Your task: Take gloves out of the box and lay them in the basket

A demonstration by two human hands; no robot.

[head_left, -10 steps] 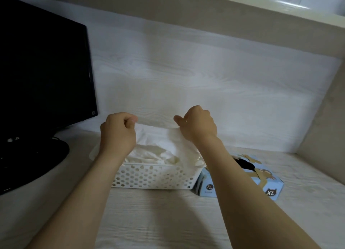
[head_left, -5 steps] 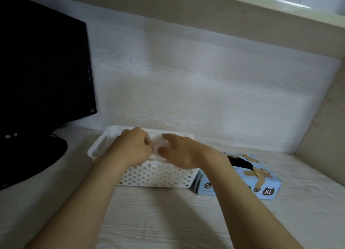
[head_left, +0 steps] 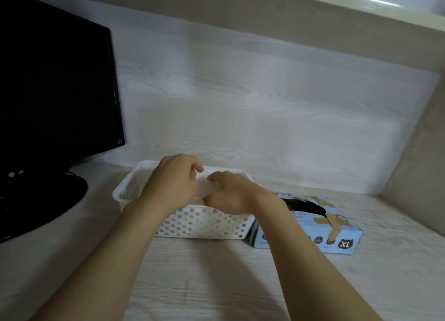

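Observation:
A white perforated basket [head_left: 192, 224] stands on the desk with thin white gloves [head_left: 207, 188] lying inside. Both my hands are over it. My left hand [head_left: 173, 183] is curled, its fingertips down on the top glove and hidden behind the knuckles; it appears to hold the glove's edge. My right hand [head_left: 231, 193] hangs loosely bent just to the right, fingertips touching the same glove, thumb apart from the fingers. The light blue glove box [head_left: 337, 231], marked XL, lies against the basket's right end with its dark opening facing up.
A black monitor [head_left: 55, 84] on a round foot [head_left: 43, 200] stands to the left of the basket. A white wood-grain back wall, a beige side wall at the right and a shelf overhead close in the desk.
A second ago both hands held a glove spread out above the basket. They have come down into the basket with it, and my right hand has loosened its pinch.

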